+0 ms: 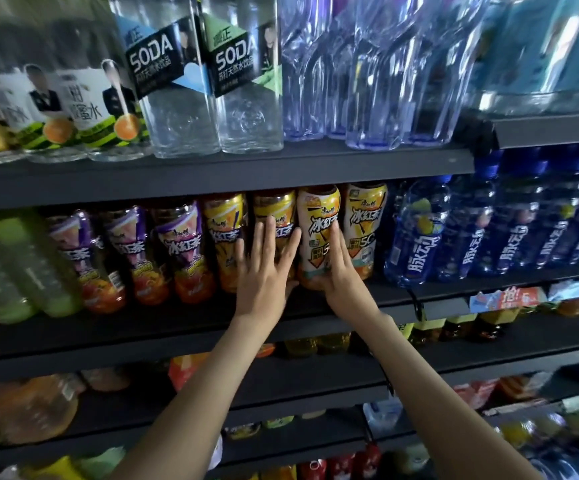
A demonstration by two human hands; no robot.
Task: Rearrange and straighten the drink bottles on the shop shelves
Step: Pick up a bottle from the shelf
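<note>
Two hands point(263, 277) point(342, 276) — on iced-tea bottles point(316, 216)

Tops of soda bottles point(243, 81) past the upper edge; caps of iced-tea bottles point(366, 220) behind shelf lip point(211, 181); green bottles point(21, 268) blurry.

— What covers the arms?
— The left forearm point(191, 379) and right forearm point(443, 396) are bare skin all the way to the lower edge of the view.
— And the hands?
— The left hand point(263, 275) and right hand point(345, 282) are bare as well. Slim wrists, long slender fingers; the nails are too blurred to describe.
</note>
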